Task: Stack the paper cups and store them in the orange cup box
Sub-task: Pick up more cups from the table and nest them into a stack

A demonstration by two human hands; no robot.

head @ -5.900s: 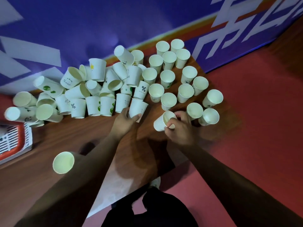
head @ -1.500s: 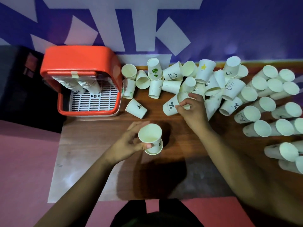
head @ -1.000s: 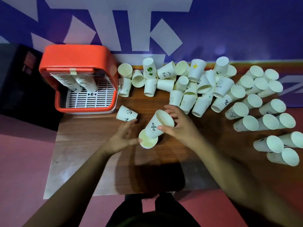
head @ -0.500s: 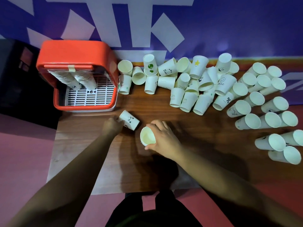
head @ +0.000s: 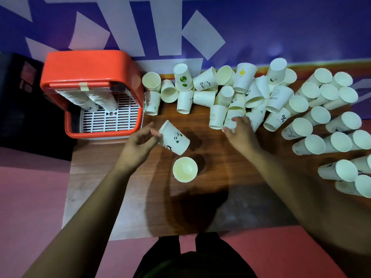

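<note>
head view: rightmost paper cups (head: 363,186) cropped

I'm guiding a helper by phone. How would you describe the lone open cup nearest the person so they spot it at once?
Start at the orange cup box at the left end of the table. Just right of it the left hand holds a tilted panda cup; the lone cup stands just nearer the person. Unlike the heap along the wall, it stands mouth up, apart from all others.

Dim, violet-tinged light leaves a broad soft shadow on the table (head: 230,209) nearer than the left hand (head: 136,146) and slightly motion-blurred right hand (head: 242,135), and wide-angle distortion bends the edges.
</note>
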